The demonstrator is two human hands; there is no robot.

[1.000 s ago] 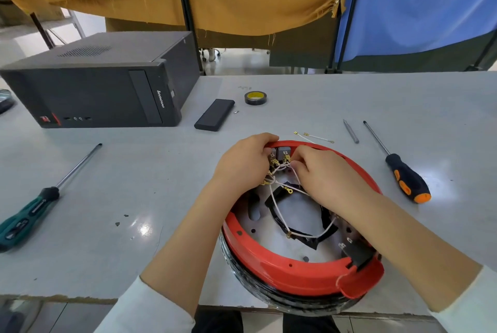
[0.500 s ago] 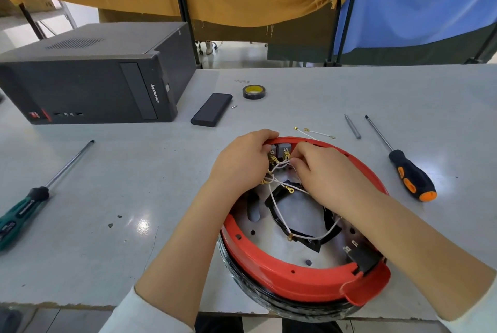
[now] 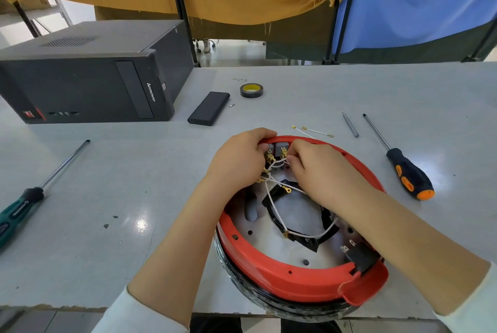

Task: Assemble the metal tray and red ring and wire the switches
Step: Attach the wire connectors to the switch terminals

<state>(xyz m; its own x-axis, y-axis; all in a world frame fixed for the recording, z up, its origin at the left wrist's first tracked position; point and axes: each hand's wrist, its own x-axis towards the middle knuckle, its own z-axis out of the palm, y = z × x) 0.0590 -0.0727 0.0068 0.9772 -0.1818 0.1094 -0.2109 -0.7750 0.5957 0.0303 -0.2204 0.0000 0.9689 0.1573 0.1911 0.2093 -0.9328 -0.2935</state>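
Red plastic rims the job: the red ring (image 3: 282, 276) sits on the metal tray (image 3: 271, 235) at the near edge of the worktop (image 3: 134, 171), right under both forearms, so the far arc with the switches (image 3: 278, 148) lies just at the fingertips; the left hand (image 3: 239, 163) curls over the ring's far rim beside the switches, fingers hooked on the edge, which I judge steadies the assembly against the push of a connector; the right hand (image 3: 320, 168) comes in from the other side, its fingertips pinched at a white wire (image 3: 278, 161) by the brass terminals, though exactly which terminal it grips is hidden behind the knuckles; more white wires loop back under the right wrist across the tray to a black part near the middle, and a ring terminal hangs free just below the left hand, so the wiring looks only partly done; a further black switch block (image 3: 359, 254) sits in the ring's near side, beneath the right forearm; spare leads (image 3: 313, 131) lie just beyond the hands, within easy reach; an orange-handled screwdriver (image 3: 408, 176) rests out to the right of the right hand, a green-handled screwdriver (image 3: 21, 206) well off to the left of the left hand, both laid aside while fingers do the work.
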